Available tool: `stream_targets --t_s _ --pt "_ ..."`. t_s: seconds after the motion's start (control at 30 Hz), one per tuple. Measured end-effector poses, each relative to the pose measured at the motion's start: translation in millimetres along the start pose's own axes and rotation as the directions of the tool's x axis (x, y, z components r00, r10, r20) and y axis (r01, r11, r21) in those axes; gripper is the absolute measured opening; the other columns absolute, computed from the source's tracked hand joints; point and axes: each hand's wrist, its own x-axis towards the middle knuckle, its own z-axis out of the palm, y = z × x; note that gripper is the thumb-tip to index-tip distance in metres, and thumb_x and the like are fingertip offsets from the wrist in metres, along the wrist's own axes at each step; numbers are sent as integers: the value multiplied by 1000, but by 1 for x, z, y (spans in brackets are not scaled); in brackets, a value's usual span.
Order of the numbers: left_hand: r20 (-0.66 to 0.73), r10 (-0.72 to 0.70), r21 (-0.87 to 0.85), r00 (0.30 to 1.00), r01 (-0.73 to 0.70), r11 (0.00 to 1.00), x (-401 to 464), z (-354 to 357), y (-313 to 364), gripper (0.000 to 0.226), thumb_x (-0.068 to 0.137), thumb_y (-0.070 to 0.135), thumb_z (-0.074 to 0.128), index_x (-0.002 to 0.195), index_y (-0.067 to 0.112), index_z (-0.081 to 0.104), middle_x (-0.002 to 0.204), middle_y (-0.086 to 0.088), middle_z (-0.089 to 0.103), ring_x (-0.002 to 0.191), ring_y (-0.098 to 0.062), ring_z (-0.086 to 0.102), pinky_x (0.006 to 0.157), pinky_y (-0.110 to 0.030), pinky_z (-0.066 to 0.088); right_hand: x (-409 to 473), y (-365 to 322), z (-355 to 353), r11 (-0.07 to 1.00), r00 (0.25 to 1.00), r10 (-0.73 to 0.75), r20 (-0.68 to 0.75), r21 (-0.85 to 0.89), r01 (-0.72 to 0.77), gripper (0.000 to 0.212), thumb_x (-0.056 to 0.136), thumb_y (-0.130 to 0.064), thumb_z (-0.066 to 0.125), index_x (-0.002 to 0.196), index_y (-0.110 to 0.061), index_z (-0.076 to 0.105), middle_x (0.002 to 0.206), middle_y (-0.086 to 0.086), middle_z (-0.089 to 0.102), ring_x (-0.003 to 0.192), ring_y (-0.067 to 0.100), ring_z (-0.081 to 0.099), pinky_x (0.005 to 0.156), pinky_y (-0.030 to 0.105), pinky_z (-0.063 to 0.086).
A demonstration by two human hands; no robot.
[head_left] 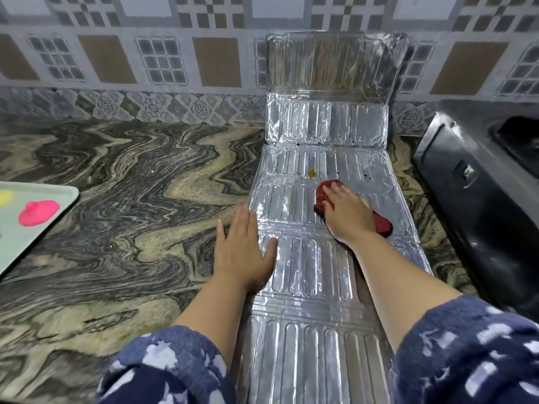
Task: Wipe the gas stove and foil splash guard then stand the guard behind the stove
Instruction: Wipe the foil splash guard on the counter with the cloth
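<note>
The foil splash guard [309, 258] lies unfolded along the marble counter, and its far panel [335, 62] leans up against the tiled wall. A yellow-brown stain [312, 172] and dark specks mark the fold near the middle. My right hand [347, 212] presses a red cloth [382, 224] flat on the foil just below that stain. Fingers spread, my left hand [242, 252] rests palm down on the guard's left edge. The black gas stove [478, 182] stands to the right of the guard.
At the left edge lies a pale green tray [43, 225] with a pink object [39, 212] and a yellow one on it. The marble counter [131, 185] stretches between the tray and the guard. The tiled wall [163, 59] runs behind.
</note>
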Motion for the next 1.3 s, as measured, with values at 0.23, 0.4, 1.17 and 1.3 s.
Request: stream_targets --t_s 0.23,0.4,1.17,1.3 --pt "50 -20 11 999 20 1000 -41 -4 2 84 90 63 13 154 9 -2 162 -5 -9 149 -16 -12 119 -51 -8 -36 -1 -1 999 999 -48 21 16 48 48 101 -36 27 148 -27 28 158 -9 22 147 11 19 119 39 14" --pt "73 -12 71 997 7 997 -39 -19 3 94 85 71 19 154 9 4 163 -6 1 150 -18 -6 118 -51 -10 -47 -2 -2 995 995 -93 37 38 92 48 101 -36 28 148 -29 30 158 -10 24 146 11 21 118 39 16" --pt "-141 267 -122 953 -285 951 19 -7 -12 97 76 70 17 154 13 13 162 -2 10 149 -15 11 115 -21 0 60 -66 13 964 960 -266 84 17 265 46 101 -36 24 147 -34 28 158 -14 22 147 7 17 120 45 10" --pt "-95 268 -98 959 -277 956 19 -6 -13 92 81 68 19 154 13 8 163 -1 4 149 -15 5 118 -25 1 57 -41 10 990 989 -138 52 24 137 47 101 -36 25 148 -32 29 158 -13 24 147 10 18 119 44 11"
